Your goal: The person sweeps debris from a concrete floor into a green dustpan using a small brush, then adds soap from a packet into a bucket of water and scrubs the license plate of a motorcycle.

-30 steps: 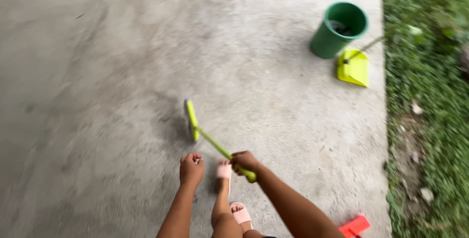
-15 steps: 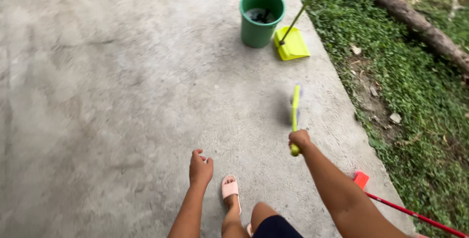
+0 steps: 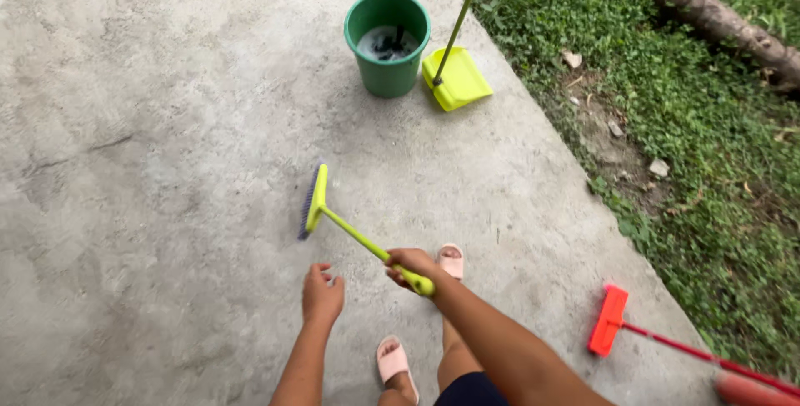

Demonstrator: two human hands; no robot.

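Note:
My right hand (image 3: 408, 266) grips the end of a lime-green short-handled brush (image 3: 346, 225). Its purple-bristled head (image 3: 312, 200) rests on the concrete floor (image 3: 167, 164), up and to the left of my hand. My left hand (image 3: 322, 294) hangs free beside it, fingers loosely curled, holding nothing. My feet in pink slide sandals (image 3: 393, 360) stand just below the hands.
A green bucket (image 3: 387, 42) with dark water stands ahead. A lime-green long-handled dustpan (image 3: 457, 79) lies right of it. A red push broom (image 3: 608, 319) lies at the lower right near the concrete's edge. Grass (image 3: 692, 123) and a log (image 3: 708, 14) border the right side.
The brush head has swung from pointing ahead on my right back to the left and down onto the concrete. My view has shifted, so the bucket and dustpan sit further left.

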